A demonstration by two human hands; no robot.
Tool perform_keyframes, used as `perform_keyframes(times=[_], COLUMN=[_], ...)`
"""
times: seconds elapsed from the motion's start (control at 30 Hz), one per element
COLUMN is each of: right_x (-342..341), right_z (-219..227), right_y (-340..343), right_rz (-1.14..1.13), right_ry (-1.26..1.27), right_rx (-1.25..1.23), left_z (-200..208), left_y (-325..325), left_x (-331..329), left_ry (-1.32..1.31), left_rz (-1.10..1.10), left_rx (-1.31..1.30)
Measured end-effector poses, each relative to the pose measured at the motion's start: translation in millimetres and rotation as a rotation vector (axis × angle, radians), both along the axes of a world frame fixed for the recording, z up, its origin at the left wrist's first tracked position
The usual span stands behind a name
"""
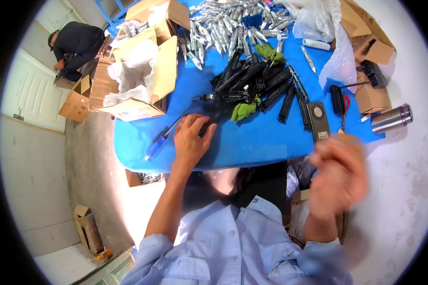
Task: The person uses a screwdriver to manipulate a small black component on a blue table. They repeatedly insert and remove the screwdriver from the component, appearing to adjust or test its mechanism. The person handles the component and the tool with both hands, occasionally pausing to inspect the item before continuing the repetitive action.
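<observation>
My left hand (pixel 191 138) rests low over the near part of the blue-covered table (pixel 252 147), its fingers bent round something dark that I cannot make out. Beside it on the left lies a screwdriver (pixel 155 148) with a blue handle and a thin shaft. Just beyond my fingers is a black tool-like piece with a pointed metal tip (pixel 207 97), at the edge of a pile of long black parts (pixel 271 85). Raised off the table's front right edge, my right hand (pixel 340 173) is smeared by motion, so its fingers do not show clearly.
Silver metal pieces (pixel 223 23) heap at the back. Green cloths (pixel 245 110) lie among the black parts. A grey flat device (pixel 318 118) and a steel flask (pixel 392 118) stand right; an open carton (pixel 138 80) stands left. Another person (pixel 78 45) bends over at far left.
</observation>
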State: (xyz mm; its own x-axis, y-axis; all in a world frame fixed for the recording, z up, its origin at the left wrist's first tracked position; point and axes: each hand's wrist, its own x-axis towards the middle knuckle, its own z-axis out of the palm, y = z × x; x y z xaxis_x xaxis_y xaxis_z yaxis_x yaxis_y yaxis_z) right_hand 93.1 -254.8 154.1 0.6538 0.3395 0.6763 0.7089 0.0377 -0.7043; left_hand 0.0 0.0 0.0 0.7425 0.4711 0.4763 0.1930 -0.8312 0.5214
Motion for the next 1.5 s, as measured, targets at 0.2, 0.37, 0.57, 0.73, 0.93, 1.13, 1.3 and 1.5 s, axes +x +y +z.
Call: perform_keyframes(times=[0.2, 0.37, 0.57, 0.73, 0.93, 1.13, 1.3, 1.5], right_x=[-8.7, -12.1, -10.3, -4.3, -12.3, -23.3, -33.2, -36.3], right_z=[-89.7, -121.3, -112.5, -92.3, -81.4, -96.5, -102.8, -114.8], right_y=[22.6, 27.2, 40.7, 37.1, 14.6, 15.1, 20.8, 31.3], right_rz=[0.075, 0.092, 0.049, 0.094, 0.57, 0.865, 0.803, 0.671], right_ry=[0.411, 0.517, 0.488, 0.073, 0.251, 0.912, 1.192, 1.111], right_rx=[-0.248, -0.321, -0.214, -0.439, -0.833, -0.772, -0.687, -0.432], left_z=[9.0, 22.0, 34.3, 39.6, 53.7, 51.6, 53.3, 47.3], left_y=[-3.3, -9.2, -24.8, -43.5, -45.4, -41.5, -43.6, -54.8], left_x=[-13.1, -43.3, -79.9, -96.0, -100.8, -102.1, -100.6, -96.6], left_ry=[-0.139, -0.105, -0.051, 0.023, 0.101, 0.158, 0.079, 0.038], left_rz=[-0.026, 0.036, -0.039, -0.215, -0.343, -0.374, -0.204, -0.15], left_rx=[-0.111, -0.241, -0.359, -0.411, -0.331, -0.29, -0.189, -0.361])
